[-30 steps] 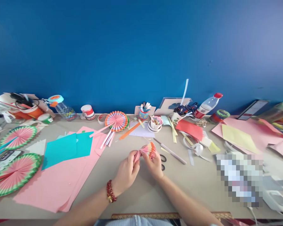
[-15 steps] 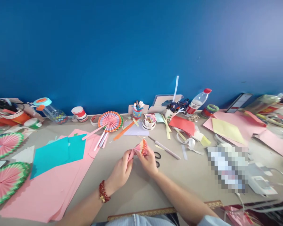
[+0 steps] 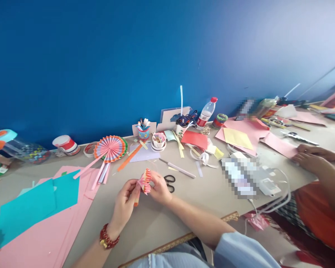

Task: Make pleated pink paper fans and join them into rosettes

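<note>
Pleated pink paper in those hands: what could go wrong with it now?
The pleated pink paper is pinched in the left hand, with the right hand at its fanned edge. Squeezing too hard might crush the folds, and pulling might tear them.

The black-handled scissors lie right beside the right hand, so a sideways move could knock them. Their blades aren't clearly visible, so that hand should probably be careful.
</note>
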Motion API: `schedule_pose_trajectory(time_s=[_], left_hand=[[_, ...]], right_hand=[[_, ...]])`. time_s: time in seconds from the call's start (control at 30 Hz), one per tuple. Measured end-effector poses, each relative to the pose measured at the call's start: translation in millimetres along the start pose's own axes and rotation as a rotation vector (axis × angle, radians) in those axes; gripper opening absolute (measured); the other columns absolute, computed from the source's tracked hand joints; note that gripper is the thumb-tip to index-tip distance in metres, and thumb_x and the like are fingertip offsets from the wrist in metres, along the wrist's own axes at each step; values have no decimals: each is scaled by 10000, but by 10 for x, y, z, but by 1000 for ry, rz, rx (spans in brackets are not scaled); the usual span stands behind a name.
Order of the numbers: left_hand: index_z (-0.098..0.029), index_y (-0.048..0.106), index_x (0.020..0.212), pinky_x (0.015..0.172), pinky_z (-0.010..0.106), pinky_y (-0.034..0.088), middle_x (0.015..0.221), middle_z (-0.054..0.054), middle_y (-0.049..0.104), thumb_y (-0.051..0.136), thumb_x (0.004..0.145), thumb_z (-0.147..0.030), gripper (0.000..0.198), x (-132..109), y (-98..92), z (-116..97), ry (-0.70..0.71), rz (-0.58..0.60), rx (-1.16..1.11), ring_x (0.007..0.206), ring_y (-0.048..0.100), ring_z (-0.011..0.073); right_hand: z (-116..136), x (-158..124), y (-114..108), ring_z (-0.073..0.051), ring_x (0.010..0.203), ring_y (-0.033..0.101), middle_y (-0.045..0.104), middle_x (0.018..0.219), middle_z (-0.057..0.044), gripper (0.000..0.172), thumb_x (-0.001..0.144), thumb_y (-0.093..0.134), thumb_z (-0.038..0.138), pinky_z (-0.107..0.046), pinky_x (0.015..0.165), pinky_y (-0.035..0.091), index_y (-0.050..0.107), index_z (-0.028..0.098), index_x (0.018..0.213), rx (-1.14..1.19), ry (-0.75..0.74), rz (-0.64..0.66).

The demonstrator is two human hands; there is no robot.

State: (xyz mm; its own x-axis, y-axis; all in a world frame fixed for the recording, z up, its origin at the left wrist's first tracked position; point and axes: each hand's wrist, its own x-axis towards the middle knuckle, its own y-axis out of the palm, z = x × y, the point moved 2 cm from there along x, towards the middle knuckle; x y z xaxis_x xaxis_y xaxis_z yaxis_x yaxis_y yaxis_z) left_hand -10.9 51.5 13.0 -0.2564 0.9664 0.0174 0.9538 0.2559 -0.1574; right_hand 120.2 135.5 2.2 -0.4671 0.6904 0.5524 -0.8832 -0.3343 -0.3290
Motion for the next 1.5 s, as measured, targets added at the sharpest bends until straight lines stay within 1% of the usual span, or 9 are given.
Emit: schedule_pose_trajectory(time_s=[0.1,0.27,0.37,0.43,0.63,0.83,1.03,1.17,1.5], left_hand=[[-185,600,987,449,191,383,632,-29,609,505,956,-415,250,-23,13,-27,31,-52,26,434,426,82],[-199,605,990,611,240,517,841,49,727,502,949,-390,221,-17,19,-127,120,-70,93,633,646,147],[-197,613,955,684,251,532,875,55,737,497,946,-370,208,4,-7,-162,142,-84,114,764,695,171],[-195,612,933,670,241,526,862,50,737,504,943,-359,197,9,-28,-169,140,-83,124,753,694,164],[-181,650,913,551,207,478,678,6,675,546,916,-380,224,17,-88,-145,67,-40,99,587,621,133],[-193,599,883,404,177,326,523,-75,473,538,921,-439,257,14,-72,-74,-12,-26,73,399,393,79],[-196,579,864,393,163,297,494,-88,425,538,923,-449,263,-17,-12,-53,-18,-53,8,384,362,66],[-193,581,873,396,165,306,530,-73,476,546,917,-463,275,-33,-20,-63,-25,-50,-1,398,376,66],[-181,622,931,405,173,322,536,-61,502,605,872,-477,302,-25,-81,10,-18,-77,-50,419,389,76]], right_hand=[[54,7,-9,-221,831,620,663,817,-69,163,917,541,322,-366,815,515,630,216,831,43,-28,-14],[78,26,4,-218,800,653,692,872,-71,175,913,596,344,-350,758,556,674,199,854,207,113,-48],[69,23,37,-205,755,650,681,864,-68,194,913,603,358,-328,694,568,668,195,832,309,168,-39],[65,15,53,-205,762,643,670,853,-66,205,919,594,370,-323,686,563,664,198,833,327,166,-30],[83,17,41,-217,818,596,656,834,-70,294,937,532,440,-360,768,509,650,208,801,140,34,-16],[87,25,51,-209,755,562,637,763,-53,273,950,499,427,-357,740,481,612,224,806,43,-17,-37],[129,-5,60,-210,726,541,605,736,-50,261,952,475,396,-350,698,467,567,230,773,7,-29,-76],[156,-6,52,-207,727,542,600,730,-48,242,951,482,376,-345,691,466,562,227,777,8,-60,-90],[205,43,27,-177,689,514,545,714,-23,136,897,486,264,-295,652,442,502,226,768,-60,-109,-26]])
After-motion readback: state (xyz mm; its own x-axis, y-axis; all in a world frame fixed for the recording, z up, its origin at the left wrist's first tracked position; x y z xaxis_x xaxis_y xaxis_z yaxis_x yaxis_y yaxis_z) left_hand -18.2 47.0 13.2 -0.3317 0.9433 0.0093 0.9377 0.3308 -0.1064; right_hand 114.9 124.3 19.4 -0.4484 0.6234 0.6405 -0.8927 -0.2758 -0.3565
